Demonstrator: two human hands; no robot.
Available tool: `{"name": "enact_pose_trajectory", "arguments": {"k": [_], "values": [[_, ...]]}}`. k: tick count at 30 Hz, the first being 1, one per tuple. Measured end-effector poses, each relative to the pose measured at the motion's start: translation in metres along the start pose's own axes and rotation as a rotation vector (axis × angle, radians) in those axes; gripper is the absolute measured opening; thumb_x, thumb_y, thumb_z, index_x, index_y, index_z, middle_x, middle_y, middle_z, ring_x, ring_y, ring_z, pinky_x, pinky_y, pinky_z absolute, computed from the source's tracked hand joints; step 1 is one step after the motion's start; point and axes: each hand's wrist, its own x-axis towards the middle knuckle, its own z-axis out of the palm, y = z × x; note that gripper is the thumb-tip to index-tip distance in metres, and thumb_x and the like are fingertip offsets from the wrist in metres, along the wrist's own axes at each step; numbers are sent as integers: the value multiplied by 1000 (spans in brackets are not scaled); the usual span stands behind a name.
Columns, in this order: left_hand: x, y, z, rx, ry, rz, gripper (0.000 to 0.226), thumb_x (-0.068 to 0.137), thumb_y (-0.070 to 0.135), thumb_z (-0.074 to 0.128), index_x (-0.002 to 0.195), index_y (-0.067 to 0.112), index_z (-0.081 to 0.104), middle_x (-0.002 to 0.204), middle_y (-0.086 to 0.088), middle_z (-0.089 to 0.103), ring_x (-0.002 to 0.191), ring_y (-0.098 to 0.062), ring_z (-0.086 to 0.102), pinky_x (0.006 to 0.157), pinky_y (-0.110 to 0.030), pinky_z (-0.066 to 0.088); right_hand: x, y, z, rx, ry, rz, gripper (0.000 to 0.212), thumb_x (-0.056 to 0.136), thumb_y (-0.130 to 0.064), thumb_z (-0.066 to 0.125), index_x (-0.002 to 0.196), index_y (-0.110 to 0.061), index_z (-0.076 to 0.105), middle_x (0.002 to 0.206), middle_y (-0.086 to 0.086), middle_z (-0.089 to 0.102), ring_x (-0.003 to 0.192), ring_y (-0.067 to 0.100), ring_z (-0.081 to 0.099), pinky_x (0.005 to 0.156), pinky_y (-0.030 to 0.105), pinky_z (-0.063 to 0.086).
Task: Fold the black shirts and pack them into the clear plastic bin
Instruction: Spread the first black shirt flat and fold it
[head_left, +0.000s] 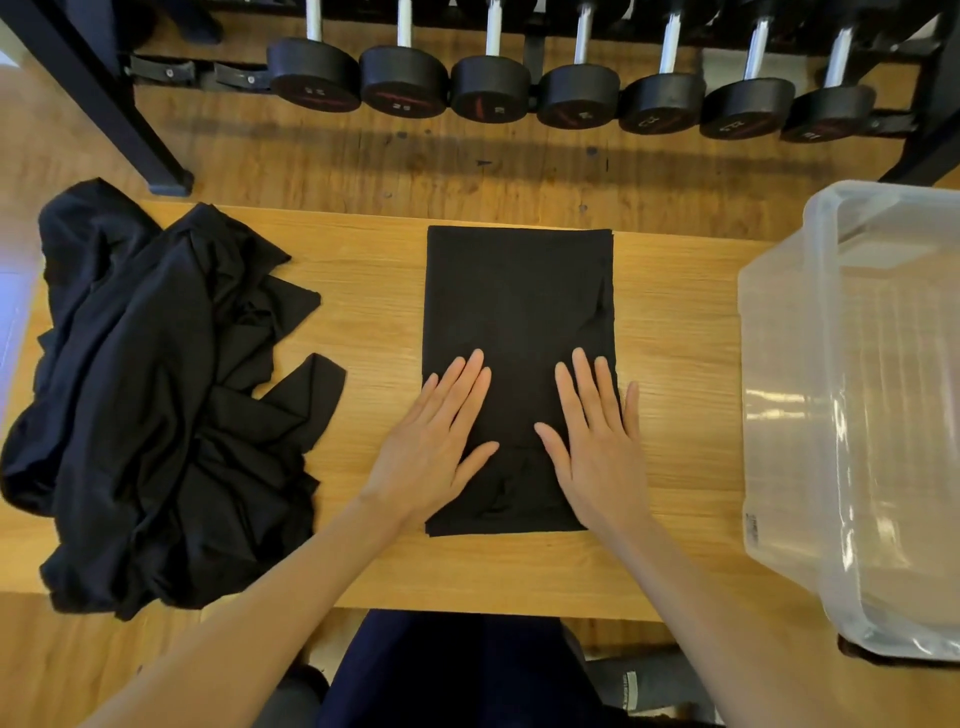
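Pressing: my left hand (434, 441) and right hand (597, 441), grip apart, flatten one half-folded shirt (519, 312) mid-desk.
Left: pile (156, 389) unfolded; bin (779, 415) unfilled.

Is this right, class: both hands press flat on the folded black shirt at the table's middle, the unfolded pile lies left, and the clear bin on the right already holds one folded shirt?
Not quite. The head view shows the clear bin empty. Otherwise correct: left hand and right hand press flat on the folded shirt; the unfolded pile lies left.
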Motion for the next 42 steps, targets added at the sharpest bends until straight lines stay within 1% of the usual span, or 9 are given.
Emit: {"name": "enact_pose_trajectory", "arguments": {"k": [12, 19, 22, 26, 28, 30, 33, 39, 42], "values": [[-83, -4, 9, -266, -71, 118, 75, 97, 61, 33, 155, 18, 14, 164, 5, 0, 150, -8, -3, 122, -26, 1, -56, 4, -8, 176, -102, -241, 59, 101, -48, 29, 152, -19, 26, 163, -1, 12, 150, 14, 7, 120, 37, 14], [-92, -23, 8, -353, 46, 192, 40, 95, 48, 45, 121, 20, 59, 153, 1, 37, 138, -15, 40, 107, -32, 43, -77, 22, -9, 95, -50, -400, 55, 88, -42, 56, 139, -22, 49, 153, -2, 36, 140, 13, 27, 106, 30, 34], [-83, -22, 2, -314, 142, 248, 40, 100, 43, 35, 103, 18, 67, 134, -2, 56, 126, -15, 53, 105, -36, 46, -76, 19, -7, 88, -50, -407, 58, 87, -39, 64, 139, -20, 49, 152, 1, 40, 137, 16, 39, 106, 32, 41], [-73, -16, -11, -455, 129, 100, 31, 99, 43, 40, 104, 20, 60, 119, 2, 65, 116, -10, 60, 107, -32, 43, -67, 6, -9, 61, -25, -344, 64, 86, -51, 60, 138, -16, 50, 146, 2, 47, 124, 19, 48, 98, 34, 46], [-68, -11, -21, -593, 72, -50, 24, 97, 41, 41, 102, 22, 54, 106, 3, 66, 97, -10, 64, 91, -32, 53, -63, -2, -12, 65, -3, -306, 62, 85, -50, 63, 135, -15, 53, 139, 3, 52, 118, 19, 51, 95, 35, 48], [-61, -8, -28, -663, 33, -110, 13, 96, 38, 41, 98, 26, 46, 90, 3, 64, 79, -13, 62, 74, -38, 53, -59, -5, -14, 97, 21, -292, 51, 83, -34, 71, 128, -13, 60, 132, 4, 56, 113, 20, 54, 92, 36, 50], [-51, -10, -37, -804, 20, -131, 9, 98, 37, 39, 94, 29, 38, 77, -3, 62, 68, -23, 60, 67, -49, 51, -46, -1, -21, 219, -1, -273, 42, 77, -12, 77, 117, -14, 67, 123, 0, 61, 109, 20, 55, 89, 37, 51], [-42, -20, -45, -728, -47, -78, 9, 100, 34, 41, 98, 26, 41, 80, 3, 66, 74, -13, 65, 72, -41, 55, -24, 14, -41, 397, -140, -281, 31, 85, -9, 67, 116, -14, 69, 116, -7, 66, 104, 14, 55, 89, 34, 47], [-44, -20, -44, -762, -18, -97, 10, 100, 34, 42, 96, 25, 41, 77, 5, 65, 73, -9, 63, 71, -41, 54, -31, 6, -37, 359, -59, -295, 28, 84, -22, 64, 110, -15, 70, 114, -6, 63, 106, 13, 52, 87, 35, 48]]}}
